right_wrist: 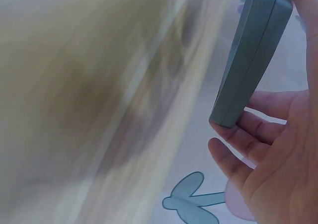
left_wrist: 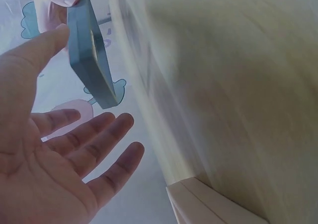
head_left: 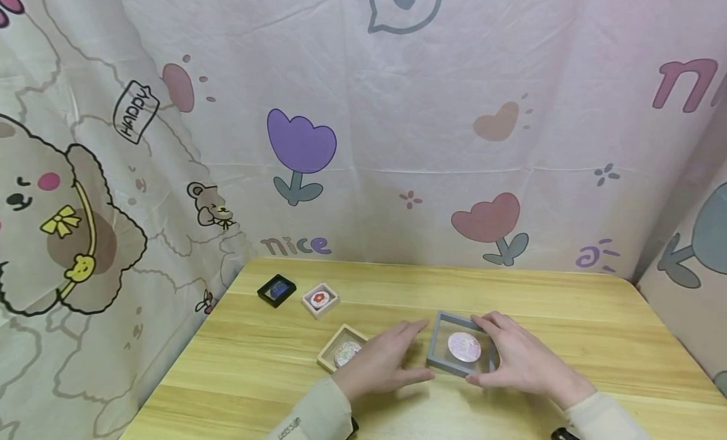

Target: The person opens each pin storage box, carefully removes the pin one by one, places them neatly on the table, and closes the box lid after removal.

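A person's two hands at work over a wood-grained surface point(head_left: 397, 288). The right hand point(head_left: 519, 358) gripped a grey frame point(head_left: 449, 367) by its right side, the thumb at the near corner and the fingers at the far edge. The grey frame, with a pink disc point(head_left: 464, 346) behind its clear panel, was held tilted and raised off the surface, right of centre and well apart from the far edge. The left hand point(head_left: 382, 364) held nothing; its fingers were extended and spread toward the grey frame, the thumb near the frame's left corner. Whether that thumb touched the frame I could not tell.

Three further frames lay toward the left edge of the surface. A light wooden frame point(head_left: 331, 342) with a patterned disc point(head_left: 346, 353) lay beyond the left forearm, its right part hidden by the left hand. A small pale frame point(head_left: 308, 309) with a red-flower disc point(head_left: 320, 298) lay farther back, and just left of it, near the far left corner, a black frame point(head_left: 265, 296) with a blue centre. A printed cloth point(head_left: 392, 143) hung behind the far edge.
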A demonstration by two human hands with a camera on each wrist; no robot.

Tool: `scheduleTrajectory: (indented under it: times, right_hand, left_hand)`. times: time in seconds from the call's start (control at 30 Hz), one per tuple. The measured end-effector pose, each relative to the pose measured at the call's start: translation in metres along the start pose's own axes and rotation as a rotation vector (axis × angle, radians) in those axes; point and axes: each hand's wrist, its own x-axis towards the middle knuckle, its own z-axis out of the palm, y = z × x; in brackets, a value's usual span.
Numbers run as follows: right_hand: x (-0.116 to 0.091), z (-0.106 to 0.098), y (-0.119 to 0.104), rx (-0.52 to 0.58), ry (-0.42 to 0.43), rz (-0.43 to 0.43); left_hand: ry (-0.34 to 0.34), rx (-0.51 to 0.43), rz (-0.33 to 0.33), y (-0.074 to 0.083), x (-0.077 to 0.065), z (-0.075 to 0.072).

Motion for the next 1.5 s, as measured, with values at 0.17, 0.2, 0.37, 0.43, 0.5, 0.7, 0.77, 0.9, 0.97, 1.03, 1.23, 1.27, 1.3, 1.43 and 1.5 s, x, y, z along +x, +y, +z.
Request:
scheduleTrajectory:
  times: [0.17, 0.2, 0.37, 0.43, 0.5, 0.7, 0.77, 0.9, 0.97, 1.03, 1.23, 1.27, 1.3, 1.43, 1.5]
  right_hand:
    - [0.000, -0.004, -0.009, 0.021, 0.008, -0.019]
    - [0.000, -0.005, -0.011, 0.025, 0.008, -0.022]
    - [0.000, -0.009, -0.019, 0.022, 0.009, -0.024]
    - [-0.001, -0.012, -0.023, 0.026, 0.007, -0.024]
    - [-0.001, -0.014, -0.028, 0.042, 0.002, -0.029]
    - [0.000, -0.024, -0.043, 0.096, 0.015, -0.062]
    - [0.001, -0.027, -0.047, 0.098, 0.027, -0.071]
    - [0.001, -0.031, -0.052, 0.097, 0.048, -0.087]
    - [0.001, -0.033, -0.054, 0.097, 0.056, -0.095]
    - [0.000, -0.035, -0.057, 0.095, 0.065, -0.101]
    - [0.000, -0.042, -0.067, 0.106, 0.085, -0.123]
    - [0.000, -0.043, -0.069, 0.104, 0.084, -0.123]
    - [0.000, -0.044, -0.070, 0.103, 0.083, -0.123]
    - [-0.003, -0.049, -0.074, 0.094, 0.088, -0.116]
    - [-0.005, -0.052, -0.076, 0.082, 0.097, -0.112]
  left_hand:
    - [0.032, -0.062, 0.005, -0.002, -0.003, -0.003]
    - [0.038, -0.076, 0.005, -0.003, -0.004, -0.003]
    - [0.063, -0.148, 0.007, -0.005, -0.007, -0.006]
    - [0.067, -0.186, 0.002, -0.006, -0.008, -0.007]
    - [0.070, -0.226, 0.001, -0.007, -0.010, -0.008]
    - [0.069, -0.394, 0.037, -0.014, -0.011, -0.010]
    - [0.066, -0.444, 0.048, -0.015, -0.012, -0.010]
    - [0.066, -0.514, 0.052, -0.016, -0.015, -0.012]
    - [0.063, -0.557, 0.049, -0.016, -0.017, -0.014]
    - [0.056, -0.609, 0.049, -0.015, -0.018, -0.015]
    - [0.053, -0.740, 0.084, -0.017, -0.020, -0.019]
    - [0.052, -0.754, 0.096, -0.018, -0.020, -0.019]
    - [0.048, -0.770, 0.108, -0.018, -0.020, -0.019]
    - [0.044, -0.825, 0.165, -0.017, -0.017, -0.018]
    - [0.054, -0.847, 0.205, -0.016, -0.016, -0.017]
